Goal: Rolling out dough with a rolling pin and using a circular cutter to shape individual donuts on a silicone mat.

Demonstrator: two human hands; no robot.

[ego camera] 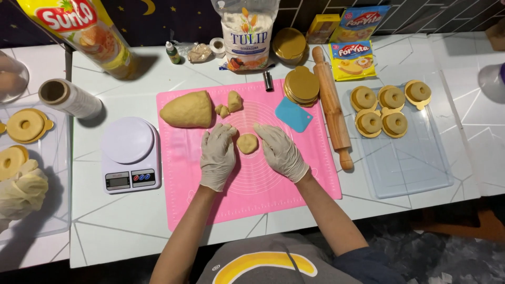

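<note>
While flat on the pink silicone mat (pixel 273 184) at frame centre, gloved left hand (pixel 216 156) and right hand (pixel 280 151) are flanking, fingers loosely spread, the small tan dough disc (pixel 247 143), corralling it.

A home baking station, set up on a white tabletop with thin grey geometric lines (pixel 126 221). A pink silicone pastry mat (pixel 294 184) lies at the centre, a white digital kitchen scale (pixel 129 154) at nine o'clock, a wooden rolling pin (pixel 332 108) at two o'clock, and a white paper bag of flour (pixel 245 34) at twelve o'clock.
</note>
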